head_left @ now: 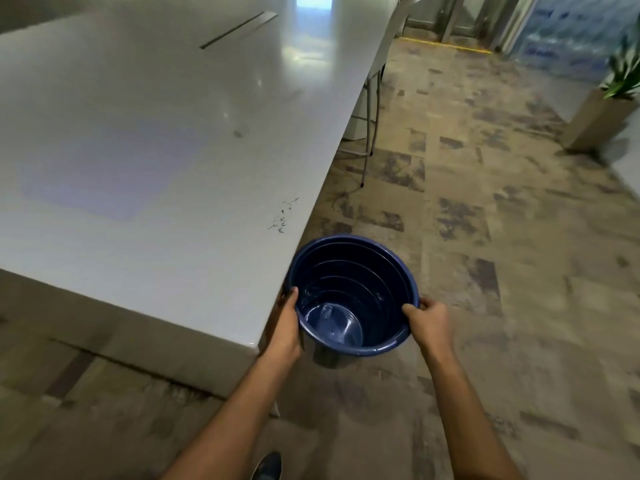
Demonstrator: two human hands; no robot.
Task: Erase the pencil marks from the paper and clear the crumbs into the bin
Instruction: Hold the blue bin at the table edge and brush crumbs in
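- Head view: crumbs [283, 214] sit in a small scatter on the counter [138, 133], just inside its right edge.
- Bin [353, 296] is blue, nothing visible inside it, held off the floor with its rim against the counter edge, just nearer the corner than the crumbs.
- Left hand [287, 323]: fingers clamped on the rim at the counter side, thumb over the lip.
- Right hand [427, 322]: fingers curled round the opposite rim.
- Two-handed hold likely keeps the mouth level and tucked under the edge so crumbs can be swept straight in.
- Judgement: erasing looks done; bin needs a nudge along the edge to sit under the scatter.
- Paper not clearly visible; a faint pale patch on the counter, can't tell.
- Surroundings: chair legs [370, 133] farther along the counter, a planter [599, 116] far right, shoe [266, 465] at the bottom.
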